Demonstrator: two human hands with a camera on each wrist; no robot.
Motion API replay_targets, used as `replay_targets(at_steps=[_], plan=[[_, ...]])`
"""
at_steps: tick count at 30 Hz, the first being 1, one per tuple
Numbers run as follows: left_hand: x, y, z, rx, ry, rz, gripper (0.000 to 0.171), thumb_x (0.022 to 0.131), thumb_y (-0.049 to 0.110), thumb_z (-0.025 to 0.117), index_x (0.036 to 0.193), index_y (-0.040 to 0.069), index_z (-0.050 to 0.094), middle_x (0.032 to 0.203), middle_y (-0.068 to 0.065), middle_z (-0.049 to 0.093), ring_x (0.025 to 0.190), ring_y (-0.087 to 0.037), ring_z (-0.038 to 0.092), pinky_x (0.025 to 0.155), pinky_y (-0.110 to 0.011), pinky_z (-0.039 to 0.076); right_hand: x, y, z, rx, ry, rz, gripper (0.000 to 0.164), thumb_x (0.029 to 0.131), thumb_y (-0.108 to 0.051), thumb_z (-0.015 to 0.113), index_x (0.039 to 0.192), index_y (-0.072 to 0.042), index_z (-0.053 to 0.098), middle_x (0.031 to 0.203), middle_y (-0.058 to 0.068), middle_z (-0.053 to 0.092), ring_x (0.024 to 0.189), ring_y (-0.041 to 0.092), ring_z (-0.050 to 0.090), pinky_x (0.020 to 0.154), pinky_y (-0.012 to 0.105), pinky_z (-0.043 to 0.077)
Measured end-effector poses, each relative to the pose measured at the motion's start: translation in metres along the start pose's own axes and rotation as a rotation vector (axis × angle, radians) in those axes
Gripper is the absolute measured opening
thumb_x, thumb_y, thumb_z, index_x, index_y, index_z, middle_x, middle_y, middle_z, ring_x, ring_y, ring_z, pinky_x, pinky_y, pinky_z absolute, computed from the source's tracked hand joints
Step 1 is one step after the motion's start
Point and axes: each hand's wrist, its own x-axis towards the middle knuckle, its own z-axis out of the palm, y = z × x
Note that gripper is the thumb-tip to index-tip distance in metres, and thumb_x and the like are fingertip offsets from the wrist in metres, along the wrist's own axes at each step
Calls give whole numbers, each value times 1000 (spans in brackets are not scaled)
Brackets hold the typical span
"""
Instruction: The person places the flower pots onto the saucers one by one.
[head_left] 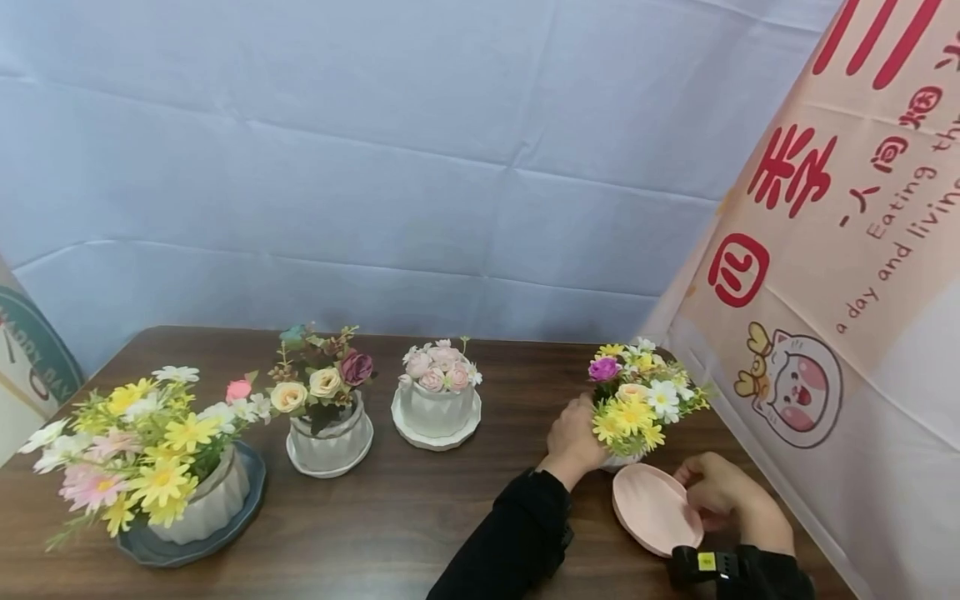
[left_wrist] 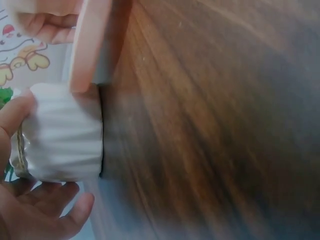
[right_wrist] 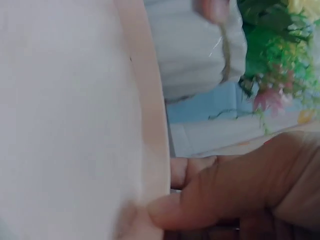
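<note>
At the right of the table, my left hand point(head_left: 576, 437) grips a white fluted flower pot point(left_wrist: 65, 135), its thumb on one side and its fingers on the other. Yellow, white and purple flowers point(head_left: 637, 400) fill this pot and hide most of it in the head view. A cord runs round the pot near its rim. My right hand point(head_left: 723, 492) pinches the edge of a round pink saucer point(head_left: 652, 512) between thumb and fingers. The saucer is tilted just in front of the pot, and its edge point(left_wrist: 87, 55) overlaps the pot's side in the left wrist view.
On the left stands a large flower pot point(head_left: 206, 504) on a dark blue saucer point(head_left: 251, 487). Two smaller white pots, one with mixed roses point(head_left: 326, 383) and one with pale pink flowers point(head_left: 442, 371), stand on white saucers. A printed cloth point(head_left: 862, 275) hangs along the right edge.
</note>
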Motion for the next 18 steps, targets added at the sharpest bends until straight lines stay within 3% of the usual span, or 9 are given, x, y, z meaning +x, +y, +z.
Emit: replay_targets(at_steps=[5, 18], plan=[[1, 0, -2, 25, -31, 7, 74, 77, 49, 68, 136, 10, 45, 120, -3, 55, 99, -22, 58, 76, -33, 50, -4, -11, 2, 39, -80, -25, 23, 65, 13, 50, 83, 5, 61, 70, 7, 53, 54, 18, 53, 47, 31, 49], [2, 0, -6, -22, -62, 4, 73, 75, 38, 76, 136, 14, 44, 121, -4, 55, 101, -25, 57, 79, -36, 49, 1, -24, 18, 132, -204, -115, 18, 64, 11, 55, 82, 8, 58, 75, 10, 53, 56, 20, 57, 48, 31, 51]])
